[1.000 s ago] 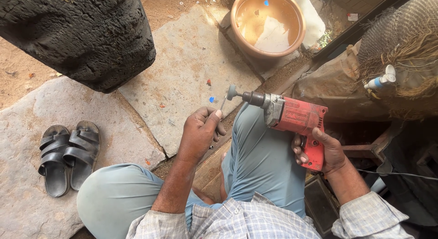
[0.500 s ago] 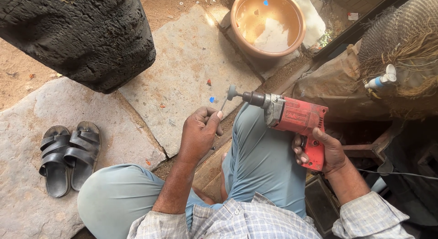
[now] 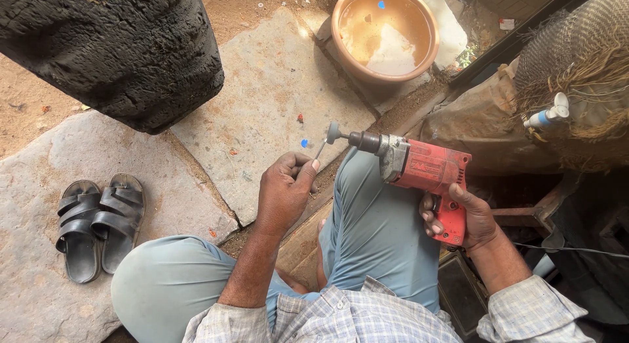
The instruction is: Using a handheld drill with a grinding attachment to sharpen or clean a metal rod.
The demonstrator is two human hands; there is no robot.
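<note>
My right hand (image 3: 466, 218) grips the handle of a red electric drill (image 3: 424, 171) that points left over my knee. A small grey grinding bit (image 3: 334, 133) sits in its chuck. My left hand (image 3: 284, 190) pinches a thin metal pin (image 3: 320, 148) between thumb and fingers, its tip held right beside the grinding bit. I sit with light blue trousers (image 3: 377, 225) and a checked shirt, knees up over the stone slabs.
A large black charred block (image 3: 118, 48) stands at upper left. A pair of dark sandals (image 3: 98, 222) lies on a stone slab (image 3: 268, 87) at left. An orange basin (image 3: 384, 32) with murky water sits at top. Woven sacking (image 3: 576, 68) is piled at right.
Both hands and the drill stay almost in place; my left hand has shifted the pin very slightly against the bit.
</note>
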